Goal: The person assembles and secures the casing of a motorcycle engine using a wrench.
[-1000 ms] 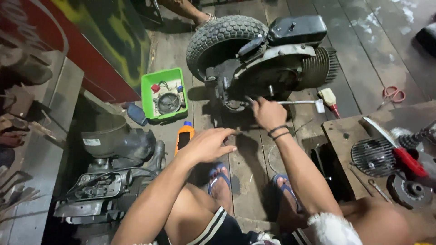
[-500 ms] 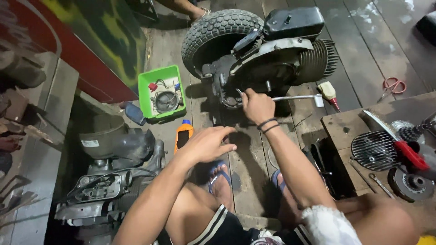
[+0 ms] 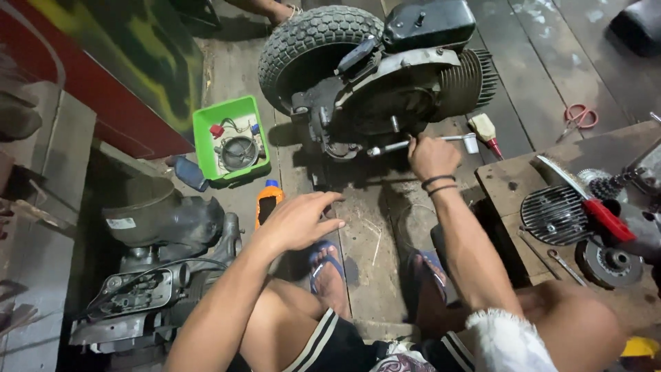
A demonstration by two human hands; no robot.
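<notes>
Two hands: a seated person's, working over a plank floor, feet in blue sandals (image 3: pixel 329 265) below them.
Left hand (image 3: pixel 297 222): hovering palm down with fingers spread and loose, holding nothing, just near of an orange bottle (image 3: pixel 268 200).
Right hand (image 3: pixel 431 156): closed around the handle of a metal wrench (image 3: pixel 420 143), black bands on the wrist.
Change: compared with a second ago the right hand sits a little further right along the handle and the wrench lies flatter, while the left hand has barely moved; this reads as a turn of the wrench under way, with the fastener not yet out.
Wrench: long and silver, its left end seated low on the engine, its right end beside a small cream-coloured tool (image 3: pixel 483 128).
Engine (image 3: pixel 385 89): far centre, lying on the floor, dark and oily, with a knobbly tyre (image 3: pixel 310 48) on its left and cooling fins on its right.
Left side: a green tray (image 3: pixel 206 134) of small parts; nearer, a second stripped engine (image 3: pixel 158 275).
Right side: a low wooden bench (image 3: pixel 509 179) carrying a finned cylinder head (image 3: pixel 554 215).
Far right: red-handled scissors (image 3: pixel 580 116) on the planks.
</notes>
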